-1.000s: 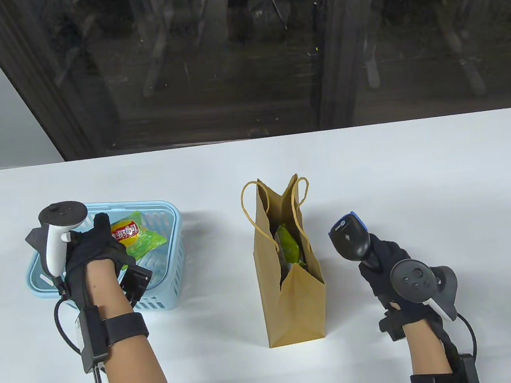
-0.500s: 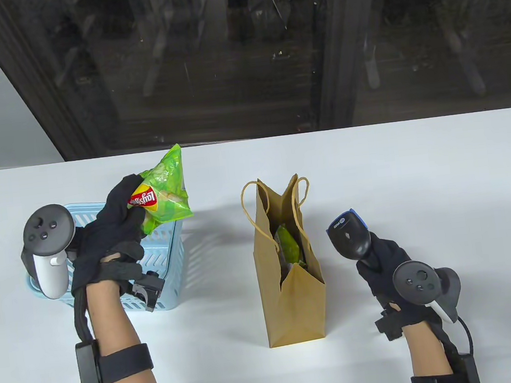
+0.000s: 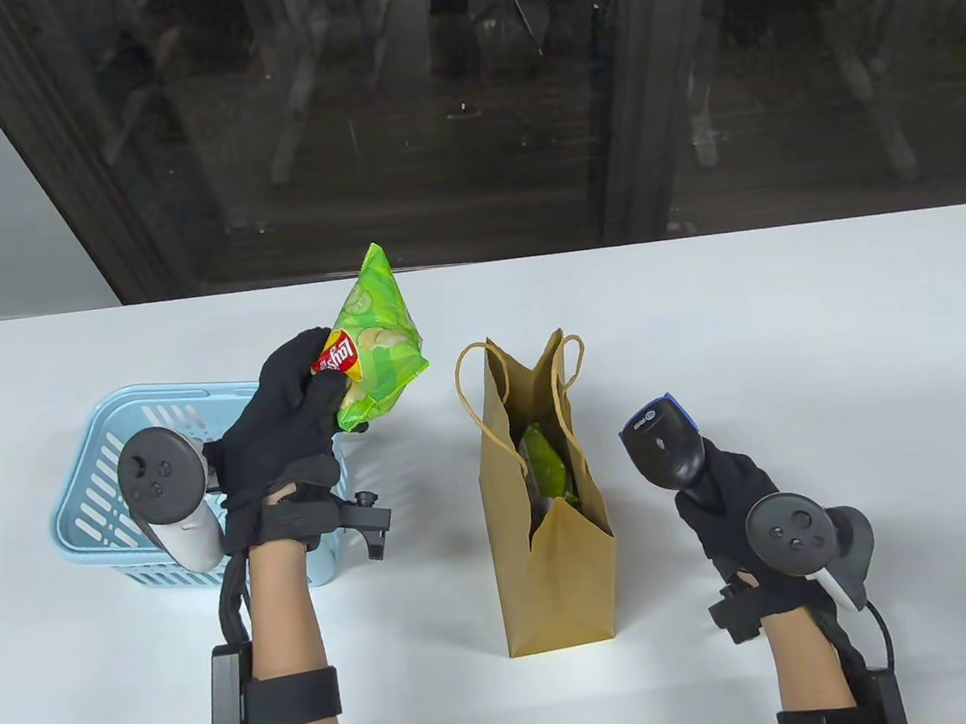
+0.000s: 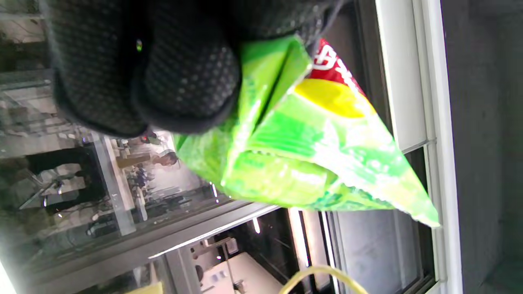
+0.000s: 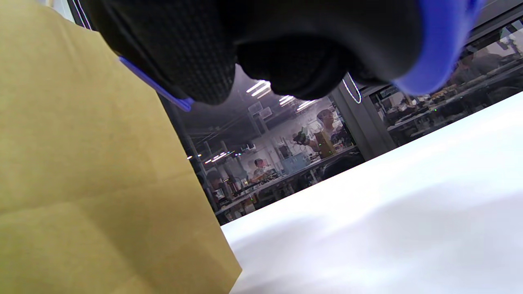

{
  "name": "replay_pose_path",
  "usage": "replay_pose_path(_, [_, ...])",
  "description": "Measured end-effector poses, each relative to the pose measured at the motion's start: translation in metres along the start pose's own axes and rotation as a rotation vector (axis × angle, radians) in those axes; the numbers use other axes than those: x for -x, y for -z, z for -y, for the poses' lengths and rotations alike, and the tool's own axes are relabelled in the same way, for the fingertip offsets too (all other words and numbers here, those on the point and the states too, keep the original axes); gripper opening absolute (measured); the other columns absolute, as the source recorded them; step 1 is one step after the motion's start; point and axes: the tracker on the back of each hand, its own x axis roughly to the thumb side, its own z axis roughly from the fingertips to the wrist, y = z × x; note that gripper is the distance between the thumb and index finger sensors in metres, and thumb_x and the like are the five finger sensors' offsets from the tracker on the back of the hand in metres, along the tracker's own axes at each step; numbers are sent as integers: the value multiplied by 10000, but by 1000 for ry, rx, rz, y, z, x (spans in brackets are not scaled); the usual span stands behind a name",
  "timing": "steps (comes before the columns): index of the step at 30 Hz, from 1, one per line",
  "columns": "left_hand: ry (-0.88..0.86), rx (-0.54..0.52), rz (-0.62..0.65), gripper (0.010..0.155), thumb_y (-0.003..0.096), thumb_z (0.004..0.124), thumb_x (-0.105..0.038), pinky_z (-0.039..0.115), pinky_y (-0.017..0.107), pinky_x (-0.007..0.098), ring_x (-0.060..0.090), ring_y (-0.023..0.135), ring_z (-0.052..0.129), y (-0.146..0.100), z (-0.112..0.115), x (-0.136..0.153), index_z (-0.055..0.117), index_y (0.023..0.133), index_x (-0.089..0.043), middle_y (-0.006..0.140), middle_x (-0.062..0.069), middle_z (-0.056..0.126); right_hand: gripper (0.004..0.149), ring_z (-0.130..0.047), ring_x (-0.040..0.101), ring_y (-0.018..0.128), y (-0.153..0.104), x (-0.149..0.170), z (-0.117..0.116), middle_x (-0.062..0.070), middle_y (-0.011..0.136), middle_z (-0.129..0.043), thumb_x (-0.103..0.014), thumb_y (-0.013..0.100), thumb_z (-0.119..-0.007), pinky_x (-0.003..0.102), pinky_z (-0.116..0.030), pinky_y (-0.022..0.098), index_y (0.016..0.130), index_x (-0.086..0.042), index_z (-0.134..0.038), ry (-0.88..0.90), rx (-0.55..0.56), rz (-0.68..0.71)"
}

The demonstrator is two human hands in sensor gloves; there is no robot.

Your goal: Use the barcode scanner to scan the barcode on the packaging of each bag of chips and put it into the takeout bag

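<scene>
My left hand (image 3: 292, 410) holds a green bag of chips (image 3: 376, 339) up in the air, just left of the brown paper takeout bag (image 3: 555, 572). In the left wrist view the gloved fingers (image 4: 184, 77) pinch the bag of chips (image 4: 302, 151) at its folded edge. The takeout bag stands open at mid-table with another green chip bag (image 3: 545, 464) inside. My right hand (image 3: 725, 500) grips a black barcode scanner (image 3: 662, 444) with a blue trim, right of the takeout bag, its head tilted toward it. No barcode shows.
A light blue plastic basket (image 3: 93, 494) sits at the left, partly behind my left hand and its tracker. The brown bag's side (image 5: 81, 183) fills the left of the right wrist view. A dark window runs along the table's far edge.
My left hand took the green chip bag out of the basket, lifted it and carried it right toward the takeout bag. The right hand with the scanner stayed almost still.
</scene>
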Motion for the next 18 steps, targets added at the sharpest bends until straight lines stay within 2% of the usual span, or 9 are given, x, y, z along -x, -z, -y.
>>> replay_pose_path(6, [34,-34,-5,421,524,788,-228,995,275,496,217,235,1063,-6,9,4,796,921,-91,587,222,962,565,-908,228,652,0,1,2,12,888,-756,-350,519,-875,485,-780,556,1014,-296,-606,13,15,-10])
replay_pose_path(10, [40,-17,-7,408,530,766,-257,975,211,468,188,150,1028,-8,14,4,815,895,-80,511,180,976,565,-905,227,654,-1,1,6,11,890,-752,-351,521,-872,485,-779,558,1014,-297,-601,81,53,-14])
replay_pose_path(14, [-47,-37,3,403,532,751,-285,981,145,415,131,49,993,-9,13,4,838,840,-41,406,107,996,562,-904,226,655,-1,-2,12,9,891,-750,-349,524,-870,484,-778,560,1014,-299,-600,197,109,-5])
replay_pose_path(18, [-178,7,0,411,536,728,-291,975,120,394,110,10,965,-6,7,-5,846,815,-13,368,78,994,559,-902,230,660,2,-8,27,10,894,-750,-346,529,-870,488,-775,565,1017,-301,-600,372,159,19])
